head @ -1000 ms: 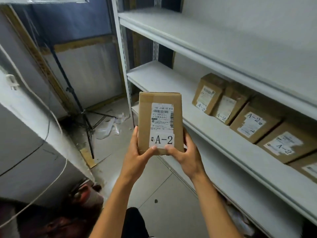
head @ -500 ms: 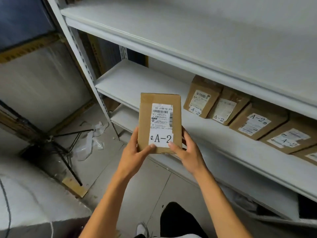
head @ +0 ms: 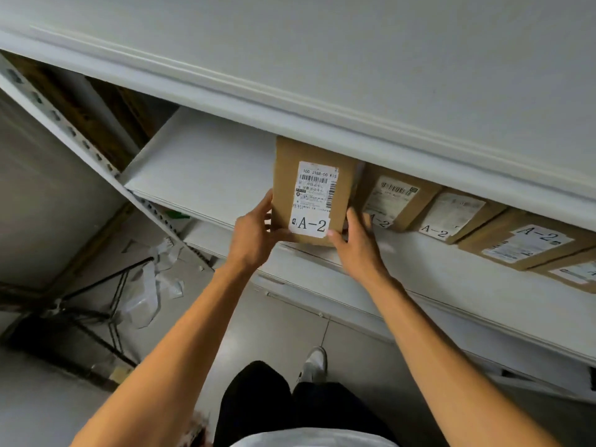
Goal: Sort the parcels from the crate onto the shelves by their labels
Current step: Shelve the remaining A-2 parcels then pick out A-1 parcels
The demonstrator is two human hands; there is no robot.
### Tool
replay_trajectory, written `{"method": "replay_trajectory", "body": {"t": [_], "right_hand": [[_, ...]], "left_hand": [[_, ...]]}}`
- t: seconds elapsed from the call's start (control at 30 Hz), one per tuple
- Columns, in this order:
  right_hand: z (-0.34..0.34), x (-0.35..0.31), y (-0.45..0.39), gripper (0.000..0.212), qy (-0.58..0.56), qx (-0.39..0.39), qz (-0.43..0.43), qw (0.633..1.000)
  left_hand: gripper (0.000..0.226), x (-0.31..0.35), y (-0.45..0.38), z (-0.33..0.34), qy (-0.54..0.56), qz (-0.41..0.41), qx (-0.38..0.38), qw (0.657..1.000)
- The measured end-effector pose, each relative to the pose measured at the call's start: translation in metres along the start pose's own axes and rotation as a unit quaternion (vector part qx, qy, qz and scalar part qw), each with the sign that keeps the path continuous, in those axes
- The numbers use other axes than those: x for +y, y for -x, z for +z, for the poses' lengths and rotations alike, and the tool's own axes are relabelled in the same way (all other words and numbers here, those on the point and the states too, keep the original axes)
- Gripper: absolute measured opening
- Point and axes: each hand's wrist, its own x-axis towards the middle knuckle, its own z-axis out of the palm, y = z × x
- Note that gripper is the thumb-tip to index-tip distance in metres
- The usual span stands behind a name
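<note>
Shelf point(head: 200, 162): A-2 boxes point(head: 396, 201) | both hands point(head: 254, 233) grip A-2 parcel point(head: 311, 191)

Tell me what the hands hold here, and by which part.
Both hold the A-2 parcel at its lower end: left hand on the left edge, right hand at the bottom right corner.

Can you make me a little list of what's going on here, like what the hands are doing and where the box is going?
held thing: brown cardboard parcel with a white A-2 label, upright, label facing the camera
left hand: grips the parcel's lower left edge
right hand: grips the parcel's lower right corner
where: at the front of the white metal middle shelf, left end of the row
neighbours: row of brown cardboard boxes labelled A-2 to its right
label match: yes, A-2 beside A-2
floor: crumpled clear plastic wrap
</note>
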Motion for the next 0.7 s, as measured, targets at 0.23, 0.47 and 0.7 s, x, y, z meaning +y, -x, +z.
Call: {"method": "replay_trajectory", "body": {"t": [0.23,0.47,0.7], "right_hand": [[0.029,0.0,-0.029,0.05,-0.007,0.049,0.042,0.998],[0.049,-0.005,-0.031,0.086,-0.118,0.073,0.07,0.988],[0.065,-0.012,0.003,0.085,-0.083,0.07,0.102,0.989]], "left_hand": [[0.066,-0.029,-0.056,0.013,-0.06,0.051,0.05,0.996],[0.076,-0.029,-0.083,0.011,-0.007,0.088,-0.045,0.995],[0.074,-0.024,-0.052,-0.002,-0.057,0.081,-0.143,0.985]]}}
